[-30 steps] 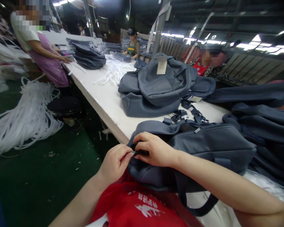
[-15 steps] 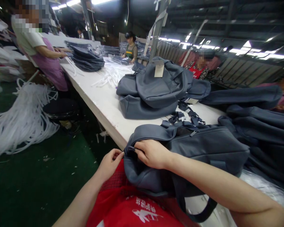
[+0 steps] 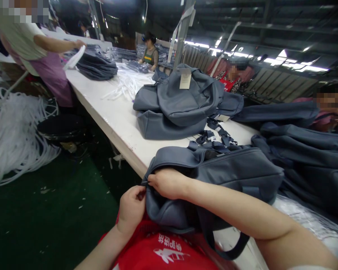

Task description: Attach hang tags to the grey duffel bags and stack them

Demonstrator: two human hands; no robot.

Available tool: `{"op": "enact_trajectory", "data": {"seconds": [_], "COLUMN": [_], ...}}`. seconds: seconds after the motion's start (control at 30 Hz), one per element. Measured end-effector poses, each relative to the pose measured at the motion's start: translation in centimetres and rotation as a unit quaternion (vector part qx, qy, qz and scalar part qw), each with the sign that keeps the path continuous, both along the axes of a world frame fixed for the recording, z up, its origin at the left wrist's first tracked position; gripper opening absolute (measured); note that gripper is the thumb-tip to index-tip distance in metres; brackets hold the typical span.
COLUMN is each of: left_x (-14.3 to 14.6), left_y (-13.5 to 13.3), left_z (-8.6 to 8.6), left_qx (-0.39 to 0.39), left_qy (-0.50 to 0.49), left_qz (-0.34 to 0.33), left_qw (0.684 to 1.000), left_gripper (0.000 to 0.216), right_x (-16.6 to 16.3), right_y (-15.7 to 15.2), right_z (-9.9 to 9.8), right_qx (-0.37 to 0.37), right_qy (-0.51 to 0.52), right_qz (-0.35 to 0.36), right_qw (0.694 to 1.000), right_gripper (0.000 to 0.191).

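At the far left, on the dark green floor [image 3: 59, 215], we see a loose heap of glossy white cords [image 3: 15, 138]. Behind it, a co-worker in a pale shirt and purple apron [image 3: 50, 75] stands by the left edge of a long white table [image 3: 104, 112], holding up a white strip [image 3: 74, 58]. A round black stool [image 3: 62, 125] stands below that edge. Near the table's far left edge lies a stack of dark blue-grey folded cloth pieces [image 3: 97, 66], and right of it a tangle of flat white strips [image 3: 126, 85].

Our left hand [image 3: 132, 206] has its thumb and fingers pinched on the left end of a slate-blue bag with a long zip [image 3: 236, 167]. Our right hand [image 3: 169, 183], close beside the left but apart from it, grips the same end by the rim of its opening; we cannot tell what small part lies between its fingertips. The bag lies on its side at the table's near end, covering the end of the left edge.

Beyond it, a plump slate-grey backpack with a cream paper tag [image 3: 191, 99] sits on the table, then dark navy webbing straps [image 3: 221, 137]. At the right, we see heaped dark blue fabric [image 3: 312, 153] and crinkled clear plastic [image 3: 307, 215].
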State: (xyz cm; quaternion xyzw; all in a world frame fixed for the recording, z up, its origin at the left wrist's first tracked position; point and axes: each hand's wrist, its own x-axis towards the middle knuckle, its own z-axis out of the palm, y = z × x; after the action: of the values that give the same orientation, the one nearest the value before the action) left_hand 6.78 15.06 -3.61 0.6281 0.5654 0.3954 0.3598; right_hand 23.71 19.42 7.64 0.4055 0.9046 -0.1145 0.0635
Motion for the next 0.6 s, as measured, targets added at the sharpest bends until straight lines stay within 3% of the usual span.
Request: {"op": "enact_trajectory", "data": {"seconds": [0.17, 0.3, 0.4, 0.5, 0.57, 0.6], "left_x": [-0.2, -1.2, -2.2, -2.0, -0.4, 0.7], "left_y": [0.1, 0.8, 1.7, 3.4, 4.9, 5.7], "left_z": [0.4, 0.6, 1.7, 3.9, 5.5, 6.2], "left_qx": [0.059, 0.081, 0.11, 0.188, 0.258, 0.284], "left_qy": [0.053, 0.085, 0.061, 0.045, 0.078, 0.099], "left_qz": [-0.032, -0.053, -0.038, -0.016, -0.039, -0.061], "left_qw": [0.996, 0.992, 0.991, 0.981, 0.962, 0.952], "left_gripper": [0.014, 0.018, 0.023, 0.049, 0.069, 0.079], "right_x": [-1.1, 0.1, 3.1, 6.4, 8.0, 8.6], "right_y": [-0.3, -1.2, -2.1, -2.5, -2.7, -2.9], "right_z": [0.2, 1.4, 2.9, 3.4, 2.7, 2.2], "right_qx": [-0.003, -0.013, 0.048, 0.127, 0.106, 0.067], "right_qy": [-0.065, -0.056, 0.002, -0.02, -0.058, -0.067], "right_qz": [0.012, -0.028, -0.113, -0.242, -0.271, -0.249], "right_qw": [0.998, 0.998, 0.992, 0.962, 0.955, 0.964], "right_gripper": [0.026, 0.027, 0.042, 0.039, 0.041, 0.044]}}
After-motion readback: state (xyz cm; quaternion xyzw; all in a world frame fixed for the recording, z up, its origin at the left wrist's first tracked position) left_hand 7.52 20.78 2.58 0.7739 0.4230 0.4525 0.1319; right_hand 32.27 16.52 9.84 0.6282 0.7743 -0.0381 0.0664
